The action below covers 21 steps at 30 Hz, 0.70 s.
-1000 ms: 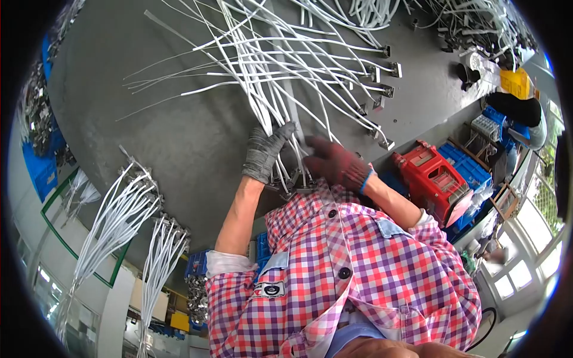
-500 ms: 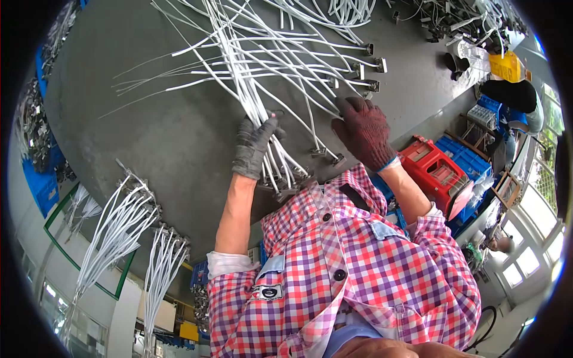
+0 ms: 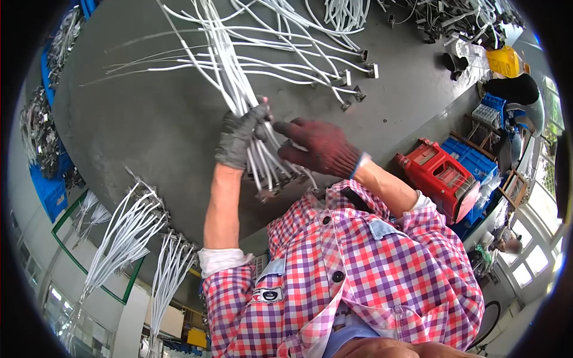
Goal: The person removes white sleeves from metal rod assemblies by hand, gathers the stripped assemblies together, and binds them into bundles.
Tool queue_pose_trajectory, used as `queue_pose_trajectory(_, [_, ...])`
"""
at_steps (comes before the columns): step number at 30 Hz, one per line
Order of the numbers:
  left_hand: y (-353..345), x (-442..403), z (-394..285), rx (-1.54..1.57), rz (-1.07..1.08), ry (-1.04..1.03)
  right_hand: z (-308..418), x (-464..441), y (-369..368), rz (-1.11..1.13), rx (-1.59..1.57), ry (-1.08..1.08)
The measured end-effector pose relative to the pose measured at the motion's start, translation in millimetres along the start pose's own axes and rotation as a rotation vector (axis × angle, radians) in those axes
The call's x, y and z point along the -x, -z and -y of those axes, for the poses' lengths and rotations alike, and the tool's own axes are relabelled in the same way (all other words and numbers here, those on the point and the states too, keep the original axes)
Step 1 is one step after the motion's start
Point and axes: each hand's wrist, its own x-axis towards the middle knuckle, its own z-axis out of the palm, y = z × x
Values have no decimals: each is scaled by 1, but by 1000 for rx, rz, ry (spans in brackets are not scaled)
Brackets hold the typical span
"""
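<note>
My left hand (image 3: pixel 240 138), in a grey glove, is closed around a bundle of white cables (image 3: pixel 230 65). Below its fingers, the cables' connector ends (image 3: pixel 271 190) hang together near my shirt. Just right of the bundle is my right hand (image 3: pixel 316 146), in a dark red glove, its fingers apart and pointing at the cables; the fingertips are close to the bundle, and contact is unclear. Further loose white cables (image 3: pixel 298 71) fan out across the grey table (image 3: pixel 149 131), with small metal connectors (image 3: pixel 372 71) at their right ends.
Two cable bundles (image 3: pixel 122 238) (image 3: pixel 170 268) hang over the table's near left edge. A connector heap (image 3: pixel 45 131) and blue bin (image 3: pixel 48 191) are far left. More cables (image 3: pixel 477 18) lie top right, near a yellow container (image 3: pixel 504 61). A red crate (image 3: pixel 439 176) stands right.
My left hand and its bundle have shifted left and slightly up. My right hand went out to the right, then came back beside the bundle. Two connectors between the hands now lie nearer the bundle.
</note>
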Motion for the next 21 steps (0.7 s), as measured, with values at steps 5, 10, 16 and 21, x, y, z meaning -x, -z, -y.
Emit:
queue_pose_trajectory(5, [2,5,-13,-130,12,2,-37,-28,42,-445,227,-225])
queue_pose_trajectory(10, [4,-10,-9,-124,3,-77,-72,-76,62,-58,123,-188])
queue_pose_trajectory(16, [-6,-31,14,-143,-95,-50,-70,-100,78,181,-148,-333])
queue_pose_trajectory(21, [-42,-45,14,25,-148,-207,-77,-105,81,208,-378,-393])
